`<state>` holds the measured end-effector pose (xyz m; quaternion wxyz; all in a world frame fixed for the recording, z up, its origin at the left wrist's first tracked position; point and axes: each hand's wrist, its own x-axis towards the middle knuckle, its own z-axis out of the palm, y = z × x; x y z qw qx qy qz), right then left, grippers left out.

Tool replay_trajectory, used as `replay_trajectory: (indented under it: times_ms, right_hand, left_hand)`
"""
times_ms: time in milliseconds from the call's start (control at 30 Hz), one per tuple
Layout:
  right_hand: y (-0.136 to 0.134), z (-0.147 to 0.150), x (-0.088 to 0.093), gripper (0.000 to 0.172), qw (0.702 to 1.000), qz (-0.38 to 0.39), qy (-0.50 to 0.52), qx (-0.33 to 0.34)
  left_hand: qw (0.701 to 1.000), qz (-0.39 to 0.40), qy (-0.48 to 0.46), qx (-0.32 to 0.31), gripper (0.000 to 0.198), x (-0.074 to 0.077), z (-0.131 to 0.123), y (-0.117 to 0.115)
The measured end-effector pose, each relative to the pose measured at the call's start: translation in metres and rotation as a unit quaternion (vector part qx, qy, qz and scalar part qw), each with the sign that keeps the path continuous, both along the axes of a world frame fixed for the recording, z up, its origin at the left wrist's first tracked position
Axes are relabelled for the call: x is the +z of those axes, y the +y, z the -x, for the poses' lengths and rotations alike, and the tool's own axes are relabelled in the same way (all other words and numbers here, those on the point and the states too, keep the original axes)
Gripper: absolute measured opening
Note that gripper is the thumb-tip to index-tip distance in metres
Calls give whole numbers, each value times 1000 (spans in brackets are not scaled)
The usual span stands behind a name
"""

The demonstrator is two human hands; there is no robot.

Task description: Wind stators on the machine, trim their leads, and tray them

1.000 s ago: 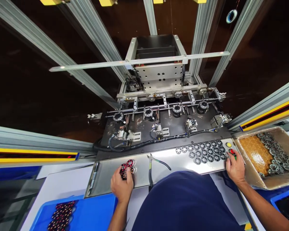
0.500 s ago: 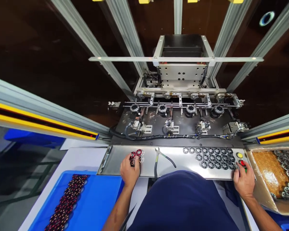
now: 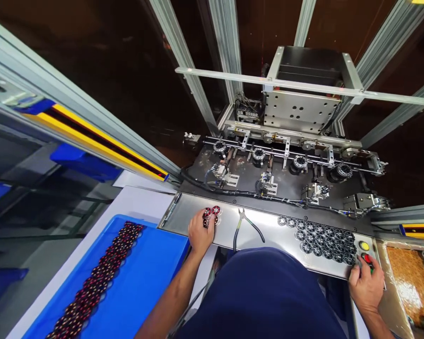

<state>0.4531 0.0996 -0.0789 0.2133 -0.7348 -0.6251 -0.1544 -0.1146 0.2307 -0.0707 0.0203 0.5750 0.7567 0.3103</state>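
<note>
My left hand [image 3: 200, 231] is curled around a small cluster of round motor stators with red windings [image 3: 216, 210] at the left part of the metal shelf [image 3: 183, 216]. Its thumb and fingers press on their sides. At the shelf's right end my right hand [image 3: 367, 282] rests by the control buttons, its thumb and fingers bent together beside the red button [image 3: 367, 257]. What lies under those fingertips is mostly hidden. Just left of this hand, rows of black and silver stators [image 3: 320, 240] lie flat. Between the hands are cutting pliers [image 3: 240, 226] with spread handles.
Behind the shelf stands a machine with several round fixtures [image 3: 259, 157] on a dark plate. A blue tray [image 3: 137, 278] at left carries overlapping rows of red-wound stators [image 3: 99, 273]. A cardboard box [image 3: 392, 278] with stators stands right. Yellow-striped bars [image 3: 109, 143] flank the opening.
The camera view has turned left and tilted, so the scene sits further right and shows more of the blue tray. Both hands keep their places at the stators and buttons.
</note>
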Motion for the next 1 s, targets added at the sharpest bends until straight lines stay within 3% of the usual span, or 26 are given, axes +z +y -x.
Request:
replay_trajectory:
  times_ms: [167,633,1000]
  right_hand:
    - [0,-4,-1,49,1000,2,-3,10]
    - [0,-8,-6,44,1000,4,-9,2]
    - [-5,-13,8,55,998,57,15,28]
  left_hand:
    - [1000,1,-7,0,40,1,0,0]
    - [1000,-4,-13,-7,39,1,-1,-1]
    - [1000,-4,-8,-9,41,1,-1,0]
